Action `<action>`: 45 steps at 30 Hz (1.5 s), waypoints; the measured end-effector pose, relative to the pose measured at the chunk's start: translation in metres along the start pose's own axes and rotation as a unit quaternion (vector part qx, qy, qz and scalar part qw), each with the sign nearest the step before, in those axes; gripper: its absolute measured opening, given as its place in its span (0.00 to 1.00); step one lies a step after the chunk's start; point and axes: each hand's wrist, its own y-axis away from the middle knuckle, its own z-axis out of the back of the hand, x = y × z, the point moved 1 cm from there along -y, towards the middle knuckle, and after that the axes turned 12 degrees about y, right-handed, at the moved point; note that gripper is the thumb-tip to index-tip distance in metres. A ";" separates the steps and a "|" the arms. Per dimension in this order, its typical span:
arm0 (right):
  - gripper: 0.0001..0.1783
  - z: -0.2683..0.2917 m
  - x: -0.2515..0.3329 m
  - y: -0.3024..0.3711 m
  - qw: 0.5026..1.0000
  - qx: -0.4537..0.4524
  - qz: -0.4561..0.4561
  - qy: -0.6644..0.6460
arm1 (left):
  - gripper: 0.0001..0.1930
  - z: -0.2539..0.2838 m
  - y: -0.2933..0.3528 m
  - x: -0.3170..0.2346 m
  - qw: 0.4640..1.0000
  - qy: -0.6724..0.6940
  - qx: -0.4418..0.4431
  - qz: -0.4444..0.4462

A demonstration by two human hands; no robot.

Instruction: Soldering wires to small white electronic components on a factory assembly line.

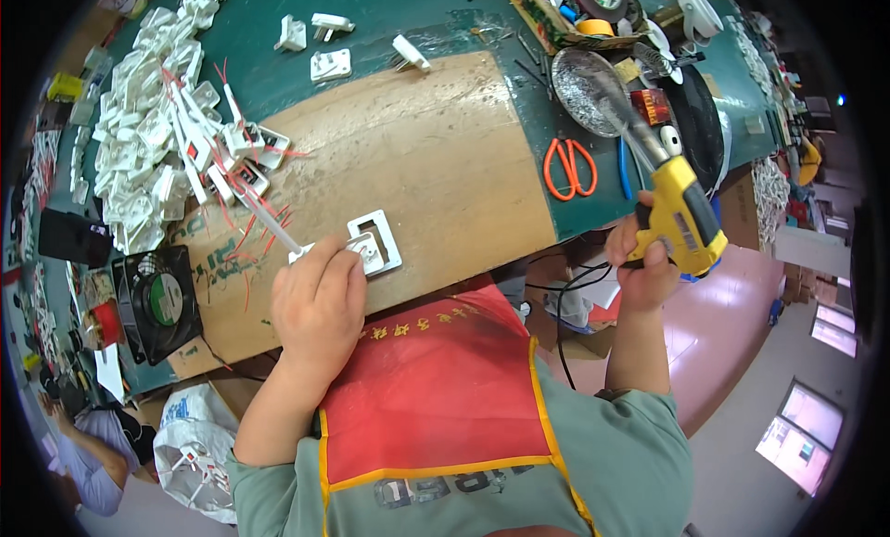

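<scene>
My right hand [644, 268] is wrapped round the grip of a yellow soldering gun [684, 212], held up past the table's front edge. Its metal barrel points at a round metal dish [582, 87] with a dark, grimy inside. My left hand [320, 296] is closed over a small white plastic piece, largely hidden under the fingers, low on the brown board [436, 157]. From it a whitish cable [264, 217] runs up toward the wired parts. Beside my left fingertips lies a white plastic frame [394, 249] with a cut-out and a small fitting at its lower left.
A heap of white plastic housings [139, 157] and parts with red wires [246, 175] lie on the left. A black fan [156, 300] stands at the front left. Orange-handled scissors [567, 169] and a cluttered tool box [593, 18] are right. Another person [93, 453] is at lower left.
</scene>
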 end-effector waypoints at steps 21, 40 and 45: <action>0.40 -0.062 -0.049 0.009 0.971 0.191 -0.116 -0.088 | 0.04 0.000 0.005 0.003 0.999 0.015 -0.032 -0.021; 0.40 -0.070 -0.049 0.014 0.965 0.211 -0.128 -0.088 | 0.06 -0.002 0.009 0.005 1.000 0.021 0.001 -0.001; 0.39 -0.075 -0.051 0.012 0.963 0.219 -0.125 -0.095 | 0.05 -0.001 0.008 0.007 0.999 0.019 -0.030 -0.025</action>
